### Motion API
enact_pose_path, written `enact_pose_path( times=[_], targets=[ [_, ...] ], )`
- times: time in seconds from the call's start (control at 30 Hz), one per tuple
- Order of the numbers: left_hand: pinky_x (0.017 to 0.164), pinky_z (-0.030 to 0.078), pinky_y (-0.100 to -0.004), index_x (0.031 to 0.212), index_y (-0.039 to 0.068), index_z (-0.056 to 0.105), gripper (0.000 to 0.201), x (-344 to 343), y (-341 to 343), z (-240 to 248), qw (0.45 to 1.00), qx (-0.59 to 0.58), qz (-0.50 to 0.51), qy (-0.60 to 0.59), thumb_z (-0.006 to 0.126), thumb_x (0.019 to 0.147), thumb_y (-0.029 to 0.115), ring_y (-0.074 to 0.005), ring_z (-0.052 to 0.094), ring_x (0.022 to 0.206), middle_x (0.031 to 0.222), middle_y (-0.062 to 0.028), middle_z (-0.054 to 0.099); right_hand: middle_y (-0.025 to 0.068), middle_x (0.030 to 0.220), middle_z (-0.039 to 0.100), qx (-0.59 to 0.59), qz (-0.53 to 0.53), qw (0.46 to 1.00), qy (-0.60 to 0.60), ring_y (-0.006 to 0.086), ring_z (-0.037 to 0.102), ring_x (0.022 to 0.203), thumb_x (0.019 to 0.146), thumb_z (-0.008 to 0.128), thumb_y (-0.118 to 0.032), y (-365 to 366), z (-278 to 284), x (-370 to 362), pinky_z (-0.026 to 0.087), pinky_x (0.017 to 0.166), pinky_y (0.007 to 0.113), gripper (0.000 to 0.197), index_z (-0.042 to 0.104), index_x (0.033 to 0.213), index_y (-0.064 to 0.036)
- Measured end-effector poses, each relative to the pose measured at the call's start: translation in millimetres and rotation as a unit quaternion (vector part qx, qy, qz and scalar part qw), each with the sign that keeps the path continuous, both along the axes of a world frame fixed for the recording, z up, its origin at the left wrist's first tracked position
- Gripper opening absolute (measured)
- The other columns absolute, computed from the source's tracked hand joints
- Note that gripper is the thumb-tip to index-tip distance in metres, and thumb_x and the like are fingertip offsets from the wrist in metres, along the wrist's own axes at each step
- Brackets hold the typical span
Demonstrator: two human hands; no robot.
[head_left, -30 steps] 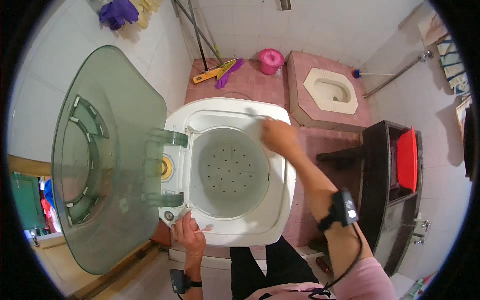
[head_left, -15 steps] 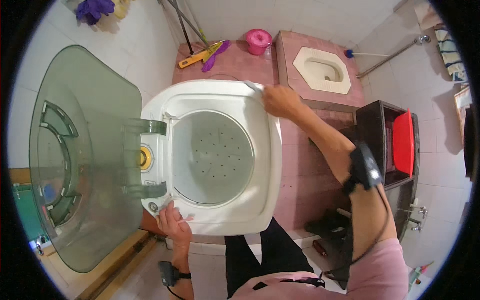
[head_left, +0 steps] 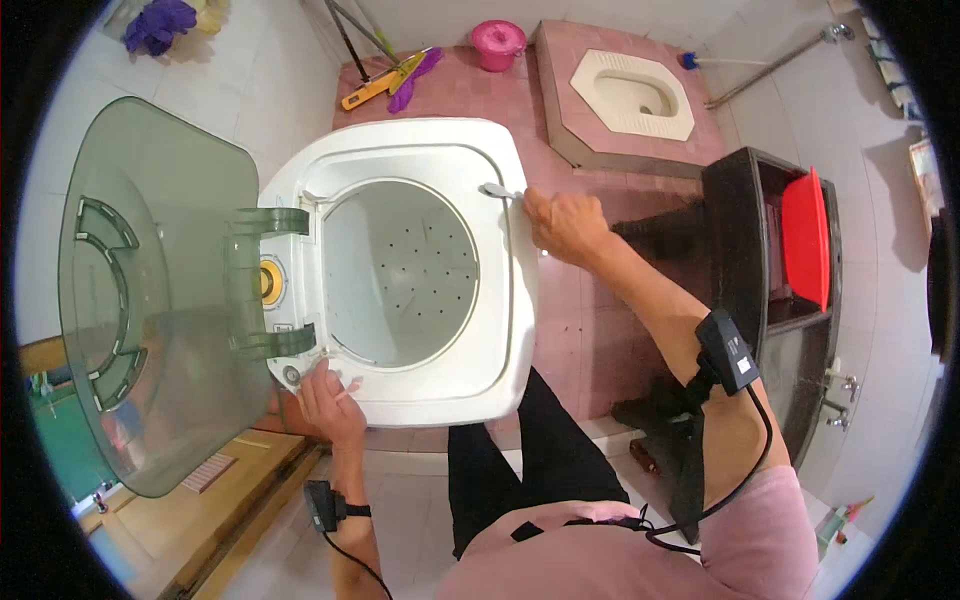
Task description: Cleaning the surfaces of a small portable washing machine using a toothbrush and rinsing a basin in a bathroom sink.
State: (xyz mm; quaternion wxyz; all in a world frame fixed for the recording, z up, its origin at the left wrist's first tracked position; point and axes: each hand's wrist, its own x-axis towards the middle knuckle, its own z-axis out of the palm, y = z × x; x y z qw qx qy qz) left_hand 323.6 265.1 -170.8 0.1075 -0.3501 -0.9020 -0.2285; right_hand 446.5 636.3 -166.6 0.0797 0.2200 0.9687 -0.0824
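Observation:
A white top-loading washing machine (head_left: 495,330) stands before me, its round perforated tub (head_left: 410,290) bare. Its see-through green lid (head_left: 200,220) is swung up to the left. My right hand (head_left: 568,225) is closed around a slim tool with a small pale head, like a toothbrush (head_left: 494,190). That head touches or hovers just over the right part of the top rim; the handle is mostly hidden in my fingers. At the near left corner, beside the lid hinge (head_left: 275,342), my left hand (head_left: 332,402) lies on the rim with fingers extended.
Beyond the machine are a pink lidded bucket (head_left: 498,45), a mop with a yellow head (head_left: 375,90) and a raised squat toilet (head_left: 640,95). A dark shelf (head_left: 740,210) with a red basin (head_left: 805,240) stands on the right, above a wall tap (head_left: 840,400).
My right hand, with the brush-like tool, has moved from the far right corner nearer to me along the right rim. My left hand stays at its corner. The whole view has shifted.

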Motion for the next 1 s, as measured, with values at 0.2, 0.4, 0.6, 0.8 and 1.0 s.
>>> enact_pose_path(
  times=[0.2,0.4,0.6,0.8,1.0],
  targets=[
    [0.066,0.038,-0.0417,0.099,-0.001,0.056,0.021,0,-8,10,1.000,-0.003,0.016,0.006,0.045,0.085,0.009,-0.0334,0.053,0.080,0.085,-0.0146,0.055,0.0144,0.066,0.061,-0.185,0.027,0.977,-0.107,0.0317,0.061,0.058,0.082,0.049,-0.021,-146,29,100,0.047,0.045,0.042,0.023,0.047,0.100,-0.0078],
    [0.086,0.042,-0.0429,0.108,-0.001,0.055,0.029,9,1,10,0.988,-0.080,-0.132,0.021,0.041,0.084,0.005,-0.0363,0.052,0.099,0.105,-0.0199,0.057,0.0137,0.059,0.060,-0.357,-0.243,0.899,-0.067,0.0302,0.061,0.053,0.081,0.050,-0.018,-91,-12,81,0.050,0.047,0.041,0.025,0.055,0.097,0.0013],
    [0.088,0.038,-0.0404,0.112,-0.006,0.049,0.032,15,-23,-6,0.982,0.003,-0.163,-0.094,0.040,0.090,0.016,-0.0344,0.047,0.102,0.112,-0.0217,0.049,0.0198,0.069,0.058,-0.259,-0.170,0.948,0.076,0.0382,0.060,0.065,0.081,0.045,-0.021,-189,-3,107,0.045,0.054,0.050,0.022,0.049,0.095,-0.0047],
    [0.074,0.043,-0.0296,0.126,-0.003,0.041,0.046,148,70,70,0.753,0.095,-0.154,-0.633,0.041,0.093,0.030,-0.0185,0.054,0.087,0.108,-0.0133,0.054,0.0192,0.076,0.059,-0.368,-0.312,0.820,0.308,0.0386,0.058,0.073,0.088,0.039,-0.027,-230,51,140,0.045,0.063,0.049,0.022,0.049,0.089,-0.0072],
    [0.075,0.047,-0.0330,0.098,0.002,0.050,0.030,209,116,81,0.630,0.179,-0.237,-0.718,0.043,0.093,0.031,-0.0174,0.053,0.086,0.096,-0.0094,0.053,0.0146,0.076,0.057,-0.204,-0.250,0.849,0.419,0.0337,0.056,0.074,0.083,0.050,-0.023,-219,69,196,0.044,0.061,0.044,0.015,0.051,0.093,-0.0121]
  ],
)
